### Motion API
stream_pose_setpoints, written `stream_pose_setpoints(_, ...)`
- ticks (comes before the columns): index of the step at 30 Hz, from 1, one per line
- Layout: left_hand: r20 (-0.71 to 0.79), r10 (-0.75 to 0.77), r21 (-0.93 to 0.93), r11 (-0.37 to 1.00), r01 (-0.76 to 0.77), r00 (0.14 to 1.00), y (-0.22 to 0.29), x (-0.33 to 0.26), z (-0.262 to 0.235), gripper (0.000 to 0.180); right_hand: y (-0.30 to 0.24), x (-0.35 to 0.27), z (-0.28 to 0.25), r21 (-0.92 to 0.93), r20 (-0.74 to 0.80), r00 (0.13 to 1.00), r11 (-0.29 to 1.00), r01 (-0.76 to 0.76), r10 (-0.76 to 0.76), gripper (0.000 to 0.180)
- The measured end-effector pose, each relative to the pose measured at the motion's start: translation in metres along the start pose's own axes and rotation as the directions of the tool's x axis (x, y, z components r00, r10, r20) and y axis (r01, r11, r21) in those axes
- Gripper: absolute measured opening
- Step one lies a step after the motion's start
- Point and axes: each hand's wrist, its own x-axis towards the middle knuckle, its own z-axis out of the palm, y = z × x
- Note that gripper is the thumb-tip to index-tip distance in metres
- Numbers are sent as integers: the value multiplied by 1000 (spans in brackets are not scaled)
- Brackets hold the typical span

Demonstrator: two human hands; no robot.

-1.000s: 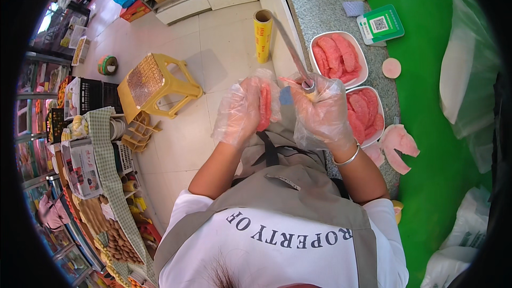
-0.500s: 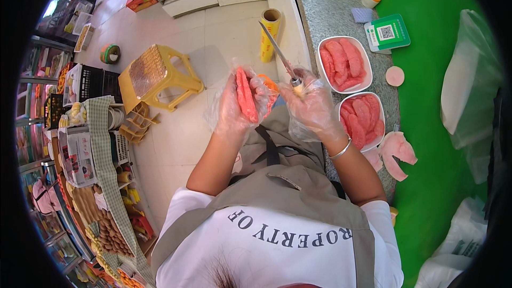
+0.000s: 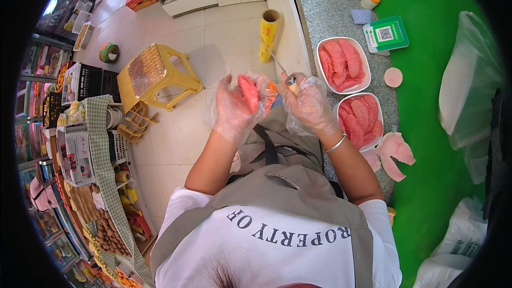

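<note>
Both of my hands wear clear plastic gloves and are raised in front of my apron. Across the palm of my left hand (image 3: 234, 111) lies a peeled red pomelo segment (image 3: 248, 94), with the fingers curled round it. My right hand (image 3: 309, 108) grips a knife (image 3: 291, 82) by its pale handle; the thin blade points up and to the left, clear of the segment. Something orange (image 3: 272, 96) shows between the hands, mostly hidden. Right of my right hand, two white trays (image 3: 318, 68) on the counter hold several peeled pomelo segments (image 3: 360, 120).
On the grey stone counter (image 3: 328, 13) lie pink-white rind pieces (image 3: 396, 154), a round rind slice (image 3: 393, 77), a green code stand (image 3: 386, 34) and an orange-capped bottle (image 3: 370, 0). A yellow stool (image 3: 162, 77) and a yellow film roll (image 3: 269, 37) stand on the floor.
The knife blade has turned, now showing thin and edge-on. The pomelo segment has tilted and looks shorter in my left hand, whose palm has rolled slightly. My right hand has shifted slightly left.
</note>
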Motion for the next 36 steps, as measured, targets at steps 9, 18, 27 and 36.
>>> stream_pose_setpoints(9,436,-156,101,987,124,886,4,1,-9,36,2,-1,7,337,-71,989,937,-95,126,40)
stream_pose_setpoints(18,599,198,252,874,-416,776,-19,-6,-1,37,-40,-20,-32,809,170,970,538,-237,172,28)
stream_pose_setpoints(27,679,172,438,685,-582,714,-38,-36,24,52,-48,-30,-33,908,123,987,391,-154,102,29)
stream_pose_setpoints(36,686,219,399,685,-610,694,-52,-46,26,53,-65,-32,-37,889,44,993,450,-88,107,26)
